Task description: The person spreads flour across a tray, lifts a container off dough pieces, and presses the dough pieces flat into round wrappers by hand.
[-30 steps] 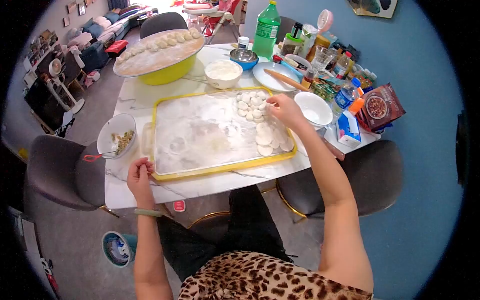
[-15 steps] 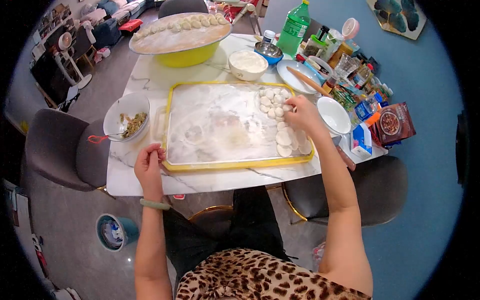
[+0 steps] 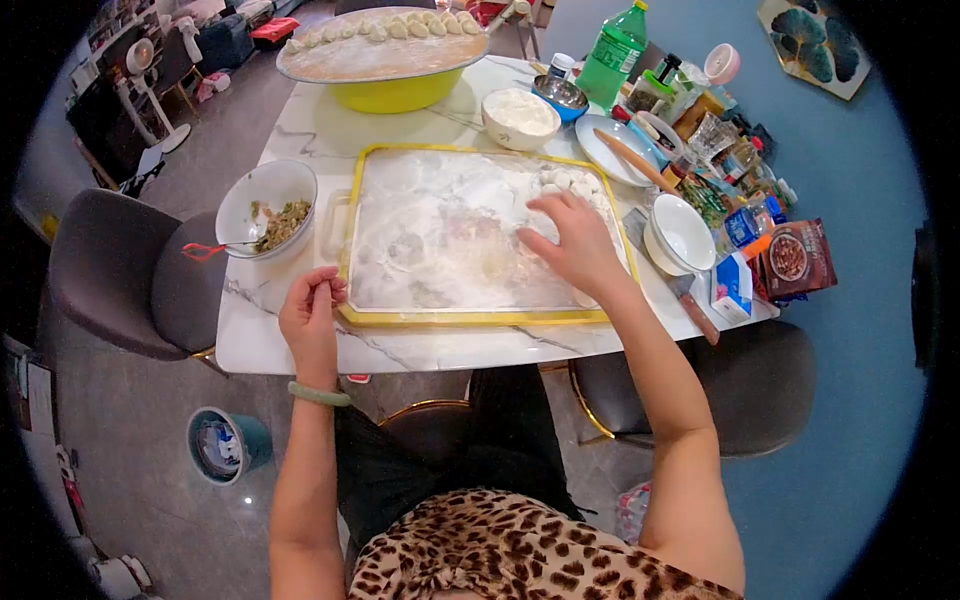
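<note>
A yellow-rimmed cutting board (image 3: pixel 395 215) dusted with flour lies before me on the table. Over its right half is my right hand (image 3: pixel 575 240), thumb and fingers spread, nothing visible between them. Just beyond those fingers sit several small dough pieces (image 3: pixel 568 182) at the board's far right. My right hand and forearm largely hide the flat round wrappers on that side. My left hand (image 3: pixel 312 310) is at the near left corner of the board, its fingers curled and pressed against the thumb; whatever they may hold is hidden.
A bowl of filling (image 3: pixel 268 200) with a red-handled utensil stands left of the board. Behind are a flour bowl (image 3: pixel 520 115) and a round tray of dumplings (image 3: pixel 390 50) on a yellow basin (image 3: pixel 395 92). A rolling pin (image 3: pixel 635 160), white bowl (image 3: pixel 682 235), knife (image 3: pixel 695 310) and bottles crowd the right.
My right hand has moved from the dough pieces at the right edge toward the middle of the board, its fingers opening. The left hand stays at the near left corner. The view has shifted slightly.
</note>
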`<state>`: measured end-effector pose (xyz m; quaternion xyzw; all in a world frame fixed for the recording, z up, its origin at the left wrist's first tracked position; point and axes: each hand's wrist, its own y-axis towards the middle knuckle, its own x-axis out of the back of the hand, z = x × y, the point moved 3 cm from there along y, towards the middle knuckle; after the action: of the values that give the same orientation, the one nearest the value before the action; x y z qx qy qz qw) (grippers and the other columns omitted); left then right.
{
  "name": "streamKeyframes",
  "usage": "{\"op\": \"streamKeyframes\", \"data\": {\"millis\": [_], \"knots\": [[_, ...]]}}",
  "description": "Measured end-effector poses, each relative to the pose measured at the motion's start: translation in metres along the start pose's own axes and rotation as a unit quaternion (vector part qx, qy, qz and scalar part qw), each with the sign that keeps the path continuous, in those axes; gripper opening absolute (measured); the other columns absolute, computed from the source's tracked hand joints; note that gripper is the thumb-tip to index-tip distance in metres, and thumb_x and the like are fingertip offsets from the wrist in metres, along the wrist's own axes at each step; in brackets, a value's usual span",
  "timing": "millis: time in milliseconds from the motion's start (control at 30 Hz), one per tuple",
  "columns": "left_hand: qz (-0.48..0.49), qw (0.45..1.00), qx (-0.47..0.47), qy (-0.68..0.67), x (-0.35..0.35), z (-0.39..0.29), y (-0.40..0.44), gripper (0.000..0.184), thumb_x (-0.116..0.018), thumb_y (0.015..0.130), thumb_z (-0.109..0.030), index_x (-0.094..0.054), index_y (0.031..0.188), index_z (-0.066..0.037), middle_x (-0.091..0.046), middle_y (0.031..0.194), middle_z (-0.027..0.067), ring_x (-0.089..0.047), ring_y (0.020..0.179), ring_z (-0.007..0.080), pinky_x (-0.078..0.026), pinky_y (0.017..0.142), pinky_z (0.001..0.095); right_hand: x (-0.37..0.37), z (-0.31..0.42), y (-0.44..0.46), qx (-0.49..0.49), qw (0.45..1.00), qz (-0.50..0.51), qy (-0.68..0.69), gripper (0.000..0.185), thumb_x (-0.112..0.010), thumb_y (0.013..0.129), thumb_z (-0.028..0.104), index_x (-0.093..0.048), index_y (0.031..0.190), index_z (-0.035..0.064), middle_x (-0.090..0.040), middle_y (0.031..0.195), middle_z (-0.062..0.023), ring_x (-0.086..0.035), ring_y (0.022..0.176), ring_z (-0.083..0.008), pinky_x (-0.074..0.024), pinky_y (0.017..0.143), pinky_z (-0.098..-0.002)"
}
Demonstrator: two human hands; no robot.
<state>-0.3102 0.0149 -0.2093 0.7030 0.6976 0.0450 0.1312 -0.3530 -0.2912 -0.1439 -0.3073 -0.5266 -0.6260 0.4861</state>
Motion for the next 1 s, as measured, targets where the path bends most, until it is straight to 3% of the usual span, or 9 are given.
{"op": "streamKeyframes", "data": {"millis": [167, 267, 400, 467, 533, 600, 700, 800, 1000], "knots": [[-0.005, 1.0, -0.004, -0.004, 0.0, -0.001, -0.002, 0.015, -0.045, 0.087, -0.002, -0.057, 0.094, 0.002, -0.059, 0.083, 0.0059, -0.055, 0.073, 0.0105, -0.046, 0.069, 0.0227, -0.048, 0.011, 0.011, 0.097, 0.991, -0.031, -0.083, 0.055, -0.049, 0.082, 0.041, -0.042, 0.123, 0.0036, -0.041, 0.128, -0.0156, -0.037, 0.119, -0.0344, -0.0306, 0.097, -0.0419], [-0.011, 1.0, -0.015, 0.012, -0.001, -0.007, -0.002, 0.015, -0.045, 0.087, 0.0, -0.057, 0.094, 0.002, -0.059, 0.081, 0.0056, -0.054, 0.07, 0.0091, -0.046, 0.067, 0.021, -0.063, 0.013, 0.002, 0.043, 0.991, 0.08, -0.094, 0.065, -0.039, 0.085, 0.047, -0.028, 0.133, 0.0049, -0.022, 0.14, -0.014, -0.018, 0.13, -0.0316, -0.017, 0.104, -0.0459], [-0.007, 1.0, -0.011, 0.004, 0.0, 0.002, 0.0, 0.015, -0.045, 0.087, 0.0, -0.058, 0.094, 0.002, -0.059, 0.08, 0.0055, -0.054, 0.069, 0.0087, -0.045, 0.066, 0.0204, -0.056, 0.015, 0.012, 0.039, 0.989, 0.092, -0.111, 0.063, -0.039, 0.086, 0.045, -0.027, 0.133, 0.0047, -0.023, 0.14, -0.0144, -0.019, 0.13, -0.0324, -0.0175, 0.104, -0.0459], [-0.002, 1.0, -0.021, -0.011, 0.0, 0.002, 0.001, 0.015, -0.044, 0.087, 0.0, -0.057, 0.094, 0.002, -0.059, 0.08, 0.0054, -0.054, 0.069, 0.0088, -0.045, 0.065, 0.0204, -0.065, 0.006, 0.019, 0.007, 0.979, 0.19, -0.069, 0.056, -0.039, 0.088, 0.037, -0.026, 0.134, 0.0067, -0.025, 0.139, -0.0138, -0.02, 0.13, -0.0292, -0.0199, 0.104, -0.0418], [0.001, 0.999, -0.031, -0.029, 0.002, 0.009, 0.001, 0.015, -0.044, 0.086, 0.001, -0.057, 0.094, 0.002, -0.059, 0.079, 0.0052, -0.054, 0.07, 0.009, -0.046, 0.065, 0.0205, -0.066, -0.037, 0.036, 0.019, 0.961, 0.055, 0.272, 0.049, -0.043, 0.089, 0.03, -0.034, 0.13, 0.0072, -0.034, 0.134, -0.0153, -0.029, 0.126, -0.0255, -0.0277, 0.101, -0.0363], [0.001, 0.999, -0.038, -0.021, 0.003, 0.006, 0.002, 0.015, -0.044, 0.086, 0.001, -0.057, 0.094, 0.002, -0.059, 0.08, 0.0052, -0.054, 0.07, 0.009, -0.046, 0.065, 0.0207, -0.016, -0.032, 0.036, -0.005, 0.95, -0.017, 0.313, 0.042, -0.046, 0.088, 0.028, -0.043, 0.124, 0.0059, -0.044, 0.125, -0.0158, -0.039, 0.119, -0.0227, -0.0339, 0.096, -0.0317], [0.005, 0.998, -0.049, -0.04, 0.001, 0.011, 0.003, 0.015, -0.044, 0.087, 0.0, -0.057, 0.093, 0.002, -0.059, 0.079, 0.0051, -0.055, 0.069, 0.0091, -0.046, 0.064, 0.0209, -0.006, -0.027, 0.019, -0.018, 0.992, 0.123, 0.028, 0.028, -0.055, 0.08, 0.018, -0.058, 0.104, 0.0046, -0.055, 0.102, -0.0128, -0.053, 0.092, -0.0227, -0.0441, 0.078, -0.0323], [0.004, 0.999, -0.033, -0.038, 0.002, 0.011, 0.003, 0.015, -0.044, 0.087, -0.001, -0.057, 0.092, 0.003, -0.059, 0.078, 0.0053, -0.055, 0.068, 0.0092, -0.046, 0.064, 0.0207, -0.021, -0.019, 0.001, -0.034, 0.992, 0.111, -0.051, 0.024, -0.06, 0.074, 0.016, -0.059, 0.095, 0.004, -0.057, 0.089, -0.0124, -0.055, 0.084, -0.0232, -0.0448, 0.073, -0.0325], [-0.004, 1.0, -0.026, 0.0, 0.0, 0.005, 0.002, 0.015, -0.044, 0.087, 0.0, -0.058, 0.091, 0.003, -0.058, 0.077, 0.0049, -0.054, 0.068, 0.0088, -0.045, 0.064, 0.0205, -0.012, -0.016, 0.004, -0.093, 0.989, 0.072, 0.09, 0.023, -0.061, 0.072, 0.019, -0.059, 0.089, 0.0035, -0.061, 0.082, -0.0124, -0.059, 0.077, -0.0271, -0.046, 0.069, -0.0344]]}}
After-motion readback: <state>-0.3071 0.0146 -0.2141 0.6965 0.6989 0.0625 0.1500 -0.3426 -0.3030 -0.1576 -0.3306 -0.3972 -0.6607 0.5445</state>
